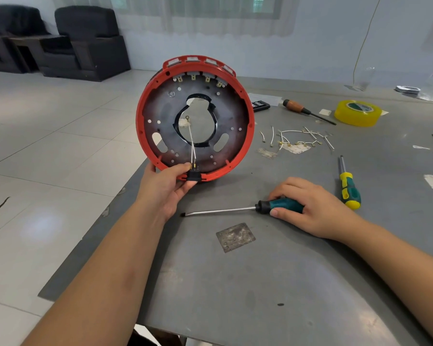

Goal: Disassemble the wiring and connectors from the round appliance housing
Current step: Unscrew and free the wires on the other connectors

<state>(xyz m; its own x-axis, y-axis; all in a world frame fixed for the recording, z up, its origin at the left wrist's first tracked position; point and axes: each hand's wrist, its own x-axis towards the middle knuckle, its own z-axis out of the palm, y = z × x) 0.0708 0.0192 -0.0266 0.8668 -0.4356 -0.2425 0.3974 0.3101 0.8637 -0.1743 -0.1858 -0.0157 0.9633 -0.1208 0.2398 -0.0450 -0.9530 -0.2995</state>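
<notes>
Round red plastic appliance housing (195,118) with dull perforated metal floor, stood on edge on the scuffed grey tabletop (260,283), left hand (168,186) gripping its lower rim beside a black connector (193,175) with thin white wires (192,143), apparently attached; right hand (313,208) curled around a teal-handled flat screwdriver (235,209).
</notes>
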